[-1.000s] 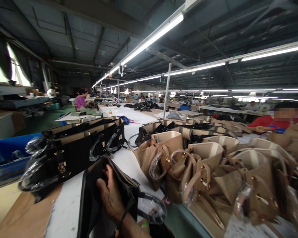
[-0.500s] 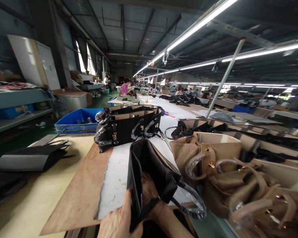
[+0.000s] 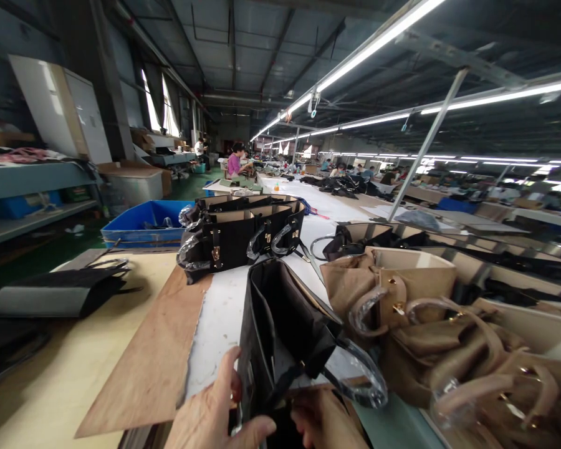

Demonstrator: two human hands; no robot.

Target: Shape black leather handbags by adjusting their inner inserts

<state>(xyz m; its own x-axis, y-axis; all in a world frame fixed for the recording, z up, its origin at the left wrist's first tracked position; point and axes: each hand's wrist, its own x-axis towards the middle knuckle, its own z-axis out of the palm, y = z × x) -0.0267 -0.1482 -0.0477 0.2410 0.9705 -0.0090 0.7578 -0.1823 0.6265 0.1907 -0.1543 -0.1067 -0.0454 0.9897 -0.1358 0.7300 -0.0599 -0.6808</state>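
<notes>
A black handbag [image 3: 255, 330] stands upright on the white table covering in front of me, its mouth open and its plastic-wrapped handle [image 3: 362, 368] hanging to the right. My left hand [image 3: 210, 405] is at the bag's near left corner, thumb and forefinger spread apart; some of its fingers are hidden by the bag's side. Low at the bag's near end is my right hand [image 3: 330, 419], outside the opening, fingers curled together. Whatever those fingers hold, if anything, is hidden against the dark material.
Several black handbags [image 3: 234, 243] stand beyond, by a blue bin [image 3: 144, 234]. Tan handbags [image 3: 416, 280] crowd the right side, with more black bags behind them. A brown board [image 3: 149, 355] lies at left, near a flat black bag [image 3: 60, 290]. A slanted pole [image 3: 427, 143] rises at right.
My right hand has come out of the bag's inside to its near end. My left hand has loosened from the bag's edge, its thumb and forefinger spreading apart.
</notes>
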